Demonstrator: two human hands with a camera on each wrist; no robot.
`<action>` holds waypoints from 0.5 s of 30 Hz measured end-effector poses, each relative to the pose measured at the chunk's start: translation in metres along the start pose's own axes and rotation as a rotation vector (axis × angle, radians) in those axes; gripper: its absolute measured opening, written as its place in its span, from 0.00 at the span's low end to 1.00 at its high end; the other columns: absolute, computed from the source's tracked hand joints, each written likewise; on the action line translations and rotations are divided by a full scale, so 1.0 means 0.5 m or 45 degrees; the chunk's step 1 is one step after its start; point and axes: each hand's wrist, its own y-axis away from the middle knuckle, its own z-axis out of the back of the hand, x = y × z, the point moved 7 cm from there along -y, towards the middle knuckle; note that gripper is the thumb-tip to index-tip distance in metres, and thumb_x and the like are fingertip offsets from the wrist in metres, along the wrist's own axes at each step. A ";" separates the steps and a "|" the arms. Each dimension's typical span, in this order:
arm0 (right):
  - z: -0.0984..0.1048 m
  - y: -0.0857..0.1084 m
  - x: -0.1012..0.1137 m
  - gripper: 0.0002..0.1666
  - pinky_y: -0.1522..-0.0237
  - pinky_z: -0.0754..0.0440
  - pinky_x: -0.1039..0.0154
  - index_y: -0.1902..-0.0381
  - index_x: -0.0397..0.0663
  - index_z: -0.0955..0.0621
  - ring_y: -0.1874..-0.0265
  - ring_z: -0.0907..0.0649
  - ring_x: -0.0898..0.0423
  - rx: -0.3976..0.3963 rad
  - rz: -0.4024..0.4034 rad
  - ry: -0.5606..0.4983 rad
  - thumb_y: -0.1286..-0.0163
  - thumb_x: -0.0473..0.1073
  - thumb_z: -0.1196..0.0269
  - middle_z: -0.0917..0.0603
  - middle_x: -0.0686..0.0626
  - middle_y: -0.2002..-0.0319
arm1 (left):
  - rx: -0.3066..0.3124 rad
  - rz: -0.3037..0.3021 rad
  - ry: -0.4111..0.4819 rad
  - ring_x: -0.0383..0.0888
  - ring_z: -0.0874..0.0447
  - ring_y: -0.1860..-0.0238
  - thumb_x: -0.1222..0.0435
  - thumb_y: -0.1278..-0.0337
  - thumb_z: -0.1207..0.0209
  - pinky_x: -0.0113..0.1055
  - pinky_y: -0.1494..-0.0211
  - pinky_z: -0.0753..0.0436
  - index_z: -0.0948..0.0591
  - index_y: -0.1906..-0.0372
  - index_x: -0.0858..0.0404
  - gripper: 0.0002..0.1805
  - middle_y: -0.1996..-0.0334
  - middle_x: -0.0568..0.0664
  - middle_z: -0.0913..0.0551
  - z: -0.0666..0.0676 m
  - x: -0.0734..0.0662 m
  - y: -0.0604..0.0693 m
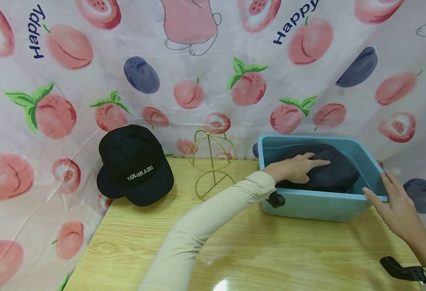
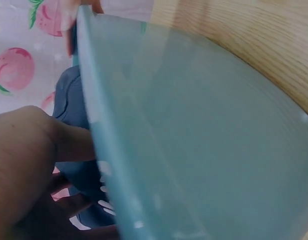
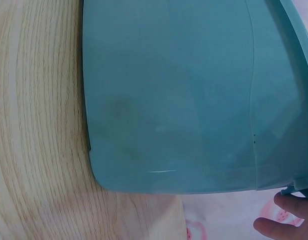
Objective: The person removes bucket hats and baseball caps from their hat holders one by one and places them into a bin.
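Observation:
A blue-green bin (image 1: 307, 204) stands at the right of the table, a dark cap (image 1: 329, 171) lying inside it. My left hand (image 1: 298, 167) reaches over the near rim and rests on the cap, index finger extended. In the left wrist view the left hand (image 2: 28, 160) is beside the bin wall (image 2: 194, 130), its fingertips partly hidden behind the rim. My right hand (image 1: 396, 204) touches the bin's right end near the corner, fingers mostly straight. The right wrist view shows the bin's outer wall (image 3: 179, 95) and a few right-hand fingers (image 3: 281, 227) at the rim.
A black cap with white lettering (image 1: 133, 161) sits at the table's back left, its brim toward the front. A gold wire stand (image 1: 213, 161) is between that cap and the bin. Behind the wooden table (image 1: 271, 250) hangs a fruit-print cloth (image 1: 205, 68).

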 end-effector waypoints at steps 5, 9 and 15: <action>-0.001 0.002 -0.003 0.47 0.41 0.61 0.27 0.28 0.32 0.59 0.32 0.60 0.28 0.002 -0.022 0.012 0.27 0.52 0.49 0.65 0.33 0.27 | -0.028 -0.022 0.047 0.35 0.59 0.28 0.60 0.31 0.52 0.27 0.36 0.41 0.55 0.27 0.33 0.37 0.26 0.39 0.60 0.011 0.001 0.011; -0.004 0.003 -0.002 0.47 0.42 0.61 0.27 0.28 0.32 0.59 0.32 0.60 0.28 0.008 -0.031 0.019 0.27 0.53 0.50 0.65 0.33 0.28 | -0.085 -0.031 0.098 0.34 0.56 0.29 0.59 0.33 0.48 0.28 0.36 0.39 0.51 0.27 0.35 0.37 0.27 0.40 0.56 0.022 0.005 0.023; -0.003 -0.001 -0.002 0.47 0.41 0.60 0.28 0.28 0.30 0.59 0.32 0.60 0.29 -0.003 -0.021 0.032 0.27 0.53 0.50 0.64 0.32 0.28 | -0.161 -0.061 0.201 0.33 0.51 0.31 0.60 0.33 0.47 0.25 0.40 0.36 0.44 0.28 0.39 0.33 0.28 0.40 0.51 0.045 0.013 0.044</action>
